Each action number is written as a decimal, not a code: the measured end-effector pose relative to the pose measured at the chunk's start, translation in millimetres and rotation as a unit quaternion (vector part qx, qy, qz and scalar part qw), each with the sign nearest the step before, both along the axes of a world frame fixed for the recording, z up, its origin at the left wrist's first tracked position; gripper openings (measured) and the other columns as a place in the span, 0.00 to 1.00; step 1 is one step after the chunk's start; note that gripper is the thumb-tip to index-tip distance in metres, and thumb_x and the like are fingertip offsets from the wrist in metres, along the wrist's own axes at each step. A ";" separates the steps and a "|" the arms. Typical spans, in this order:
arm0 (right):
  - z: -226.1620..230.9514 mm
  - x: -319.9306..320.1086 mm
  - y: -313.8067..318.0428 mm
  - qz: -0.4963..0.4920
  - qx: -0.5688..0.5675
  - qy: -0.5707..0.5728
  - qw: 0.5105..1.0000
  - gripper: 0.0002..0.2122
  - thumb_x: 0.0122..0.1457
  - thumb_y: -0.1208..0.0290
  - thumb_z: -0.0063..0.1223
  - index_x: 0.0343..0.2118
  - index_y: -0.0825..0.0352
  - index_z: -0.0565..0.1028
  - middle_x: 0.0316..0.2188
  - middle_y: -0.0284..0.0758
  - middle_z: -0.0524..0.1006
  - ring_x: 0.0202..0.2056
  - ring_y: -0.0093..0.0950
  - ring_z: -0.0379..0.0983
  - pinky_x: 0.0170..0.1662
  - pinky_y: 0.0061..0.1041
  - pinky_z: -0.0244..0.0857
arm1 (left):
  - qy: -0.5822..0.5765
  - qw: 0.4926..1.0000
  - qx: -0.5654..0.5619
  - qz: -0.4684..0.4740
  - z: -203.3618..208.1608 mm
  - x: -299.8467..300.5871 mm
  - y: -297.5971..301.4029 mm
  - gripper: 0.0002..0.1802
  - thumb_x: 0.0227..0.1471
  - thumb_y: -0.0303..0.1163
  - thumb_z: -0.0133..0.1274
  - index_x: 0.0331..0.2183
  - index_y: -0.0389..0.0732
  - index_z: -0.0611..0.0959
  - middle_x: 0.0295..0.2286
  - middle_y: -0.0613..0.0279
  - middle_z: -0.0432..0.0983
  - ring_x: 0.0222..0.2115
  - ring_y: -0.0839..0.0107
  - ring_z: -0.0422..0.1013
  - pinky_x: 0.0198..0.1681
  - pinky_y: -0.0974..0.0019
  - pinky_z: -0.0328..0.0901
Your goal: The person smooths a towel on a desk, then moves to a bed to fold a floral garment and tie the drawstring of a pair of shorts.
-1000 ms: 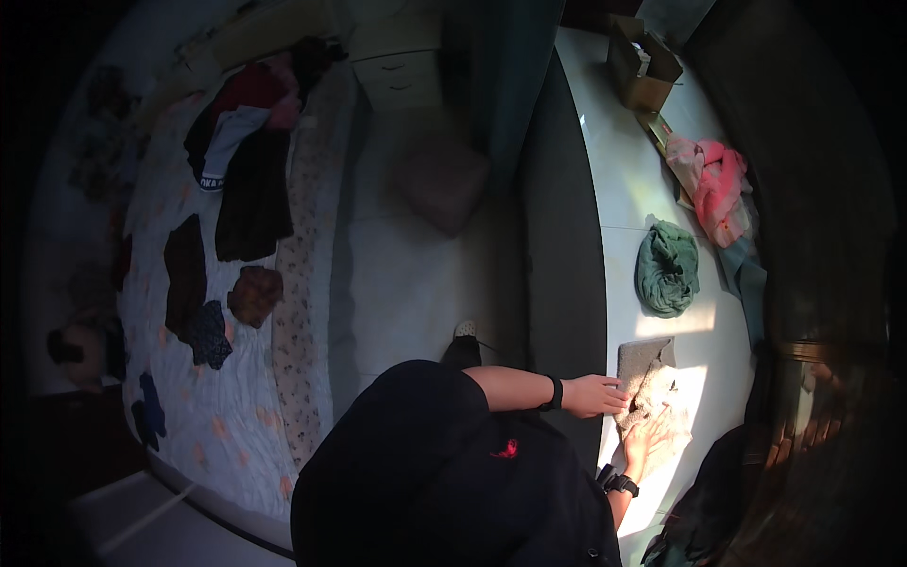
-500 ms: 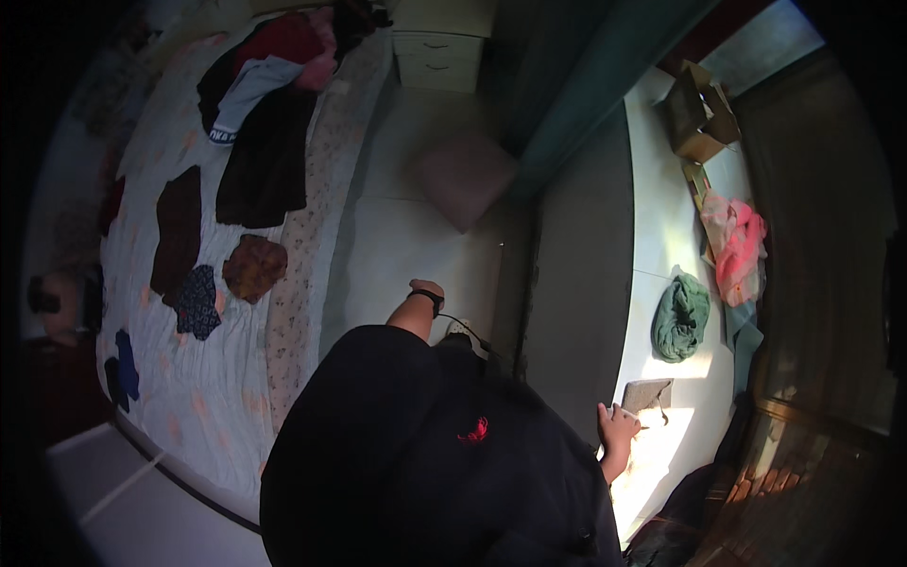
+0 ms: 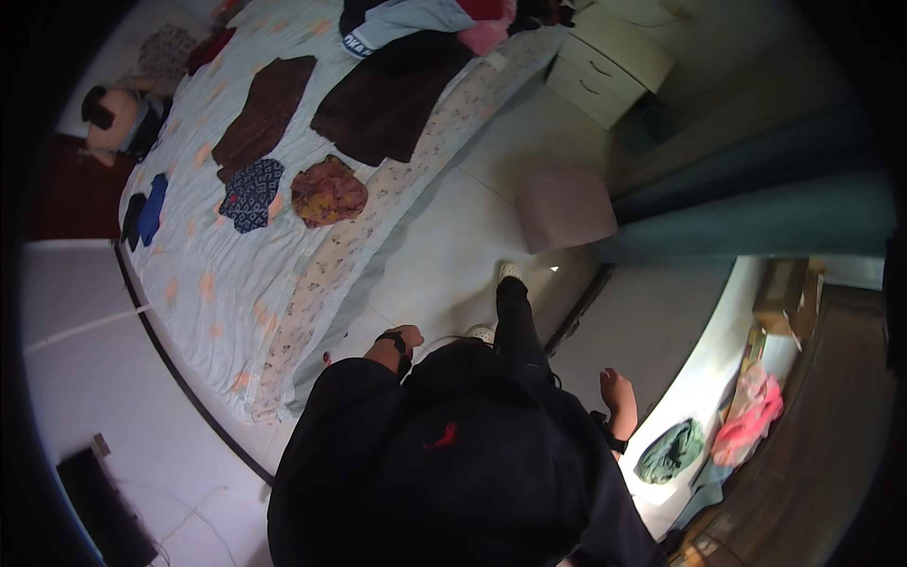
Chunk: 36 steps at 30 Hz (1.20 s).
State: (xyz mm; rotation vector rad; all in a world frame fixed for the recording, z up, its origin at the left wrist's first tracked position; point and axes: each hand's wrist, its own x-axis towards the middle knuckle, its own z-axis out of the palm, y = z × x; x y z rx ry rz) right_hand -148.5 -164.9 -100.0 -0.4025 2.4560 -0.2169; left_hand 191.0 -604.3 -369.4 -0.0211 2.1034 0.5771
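Observation:
My left hand (image 3: 408, 335), with a dark band at its wrist, hangs in front of my body beside the bed. Its fingers are loosely curled and nothing shows in them. On the other side, my right hand (image 3: 619, 389) is held near the white ledge (image 3: 694, 373), also banded at the wrist. Its fingers look folded in, with no object visible. Between the hands one leg reaches forward in a pale shoe (image 3: 510, 271). The green bundled cloth (image 3: 671, 452) on the ledge is nearest my right hand, not touched.
Clothes lie on the bed (image 3: 198, 321), among them a dark skirt-like garment (image 3: 392, 99) and a patterned brown cloth (image 3: 329, 192). Ahead are a pink stool-like block (image 3: 567, 210), a drawer cabinet (image 3: 609, 66) and a teal curtain (image 3: 756, 222). A cardboard box (image 3: 782, 295) and pink bag (image 3: 751, 416) line the ledge.
My view has swung left, bringing the bed nearer the middle. My right hand has come off the ledge beside a flat grey item, which is out of sight now. A foot has stepped forward.

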 end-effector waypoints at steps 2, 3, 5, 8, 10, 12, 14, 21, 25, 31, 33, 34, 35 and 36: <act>-21.6 -22.8 -16.7 0.062 0.056 -0.059 0.995 0.18 0.57 0.59 0.44 0.46 0.64 0.73 0.42 0.49 0.73 0.46 0.47 0.69 0.47 0.40 0.64 | -0.060 0.979 -0.054 0.185 33.0 10.6 -1.4 0.14 0.29 0.36 0.65 0.20 0.38 0.79 0.18 0.55 0.76 0.24 0.54 0.74 0.29 0.56 0.69; -18.6 -65.1 -9.2 0.043 0.071 -0.039 0.996 0.18 0.57 0.59 0.44 0.46 0.64 0.73 0.42 0.49 0.73 0.46 0.47 0.69 0.47 0.40 0.64 | -0.002 0.983 -0.111 0.146 47.4 -49.5 6.0 0.11 0.34 0.34 0.62 0.20 0.38 0.79 0.18 0.55 0.76 0.23 0.56 0.75 0.28 0.56 0.69; -11.5 -90.2 -41.6 0.095 -0.007 -0.069 0.993 0.18 0.57 0.59 0.44 0.46 0.65 0.72 0.42 0.48 0.74 0.45 0.48 0.69 0.46 0.41 0.64 | 0.007 0.965 -0.156 0.209 82.5 -51.2 1.4 0.06 0.41 0.28 0.53 0.25 0.37 0.80 0.19 0.56 0.75 0.21 0.60 0.74 0.28 0.56 0.69; -41.1 -154.5 -101.5 0.145 -0.010 -0.015 0.989 0.17 0.58 0.60 0.42 0.44 0.65 0.72 0.39 0.48 0.75 0.43 0.48 0.69 0.46 0.43 0.64 | 0.145 0.942 -0.124 0.277 92.9 -26.2 -2.9 0.14 0.44 0.26 0.49 0.37 0.37 0.79 0.26 0.52 0.75 0.20 0.61 0.73 0.29 0.58 0.69; -52.5 -194.3 -144.2 0.203 0.011 0.008 0.979 0.16 0.58 0.61 0.42 0.42 0.66 0.72 0.37 0.48 0.75 0.41 0.48 0.70 0.44 0.43 0.65 | 0.152 0.944 -0.056 0.287 105.8 -36.0 0.7 0.17 0.46 0.27 0.49 0.41 0.39 0.78 0.32 0.54 0.74 0.20 0.62 0.72 0.27 0.60 0.69; -69.4 -236.0 -171.1 0.242 0.041 0.040 0.969 0.15 0.57 0.62 0.42 0.41 0.66 0.72 0.35 0.48 0.75 0.38 0.48 0.71 0.42 0.44 0.65 | 0.124 0.856 0.030 0.502 121.6 -78.6 11.7 0.14 0.49 0.30 0.45 0.39 0.39 0.78 0.27 0.56 0.76 0.24 0.62 0.74 0.30 0.60 0.68; -103.6 -274.9 -192.0 0.327 -0.111 0.080 0.935 0.14 0.59 0.62 0.42 0.41 0.67 0.71 0.30 0.47 0.76 0.31 0.45 0.74 0.36 0.41 0.68 | 0.085 0.768 0.040 0.633 145.2 -128.3 18.9 0.15 0.51 0.33 0.42 0.39 0.41 0.77 0.21 0.54 0.77 0.26 0.58 0.75 0.34 0.56 0.68; -150.4 -283.0 -288.7 0.029 0.036 -0.330 0.943 0.12 0.61 0.65 0.41 0.42 0.65 0.72 0.30 0.35 0.75 0.28 0.27 0.73 0.34 0.28 0.68 | 0.225 0.880 0.002 0.419 78.9 -130.9 22.6 0.13 0.51 0.31 0.44 0.38 0.41 0.78 0.33 0.53 0.77 0.34 0.59 0.74 0.40 0.60 0.68; -139.5 -253.1 -364.4 0.321 -0.023 -0.302 0.897 0.14 0.61 0.65 0.42 0.45 0.68 0.70 0.32 0.36 0.75 0.33 0.27 0.73 0.38 0.28 0.66 | 0.289 0.690 0.032 0.663 0.8 -61.1 12.7 0.08 0.46 0.31 0.49 0.30 0.40 0.78 0.27 0.56 0.75 0.31 0.62 0.73 0.35 0.59 0.69; -100.7 -313.0 -431.5 0.453 0.072 -0.118 0.881 0.16 0.60 0.64 0.42 0.44 0.71 0.71 0.39 0.43 0.75 0.40 0.37 0.72 0.45 0.33 0.64 | 0.047 0.769 -0.042 0.637 89.1 -237.6 -111.0 0.18 0.47 0.34 0.42 0.38 0.36 0.76 0.38 0.46 0.74 0.39 0.51 0.71 0.42 0.50 0.66; -87.2 -290.9 -500.2 0.555 0.026 -0.064 0.829 0.17 0.59 0.65 0.42 0.45 0.72 0.70 0.44 0.48 0.72 0.46 0.44 0.68 0.49 0.38 0.61 | 0.213 0.745 -0.097 0.625 99.6 -246.1 -141.0 0.18 0.47 0.31 0.43 0.42 0.39 0.74 0.39 0.47 0.73 0.41 0.52 0.70 0.43 0.51 0.66; -88.2 -312.5 -522.2 0.545 -0.074 -0.035 0.834 0.17 0.58 0.65 0.42 0.45 0.72 0.69 0.48 0.49 0.69 0.49 0.47 0.64 0.52 0.40 0.59 | 0.288 0.700 -0.086 0.648 139.5 -291.2 -168.9 0.20 0.46 0.30 0.44 0.44 0.41 0.75 0.45 0.51 0.70 0.47 0.56 0.66 0.49 0.52 0.62; -58.9 -270.9 -563.9 0.543 -0.137 0.031 0.828 0.16 0.56 0.69 0.44 0.45 0.73 0.69 0.47 0.49 0.70 0.49 0.46 0.64 0.52 0.39 0.59 | 0.334 0.697 -0.162 0.614 159.8 -295.4 -180.2 0.21 0.45 0.29 0.45 0.45 0.42 0.74 0.48 0.53 0.68 0.51 0.58 0.63 0.52 0.52 0.58; -50.6 -262.4 -602.8 0.576 -0.233 0.098 0.777 0.16 0.55 0.69 0.45 0.45 0.72 0.70 0.46 0.48 0.71 0.48 0.44 0.65 0.51 0.38 0.60 | 0.391 0.688 -0.232 0.566 177.5 -309.3 -199.3 0.23 0.44 0.29 0.45 0.47 0.43 0.74 0.51 0.56 0.65 0.54 0.61 0.59 0.56 0.53 0.55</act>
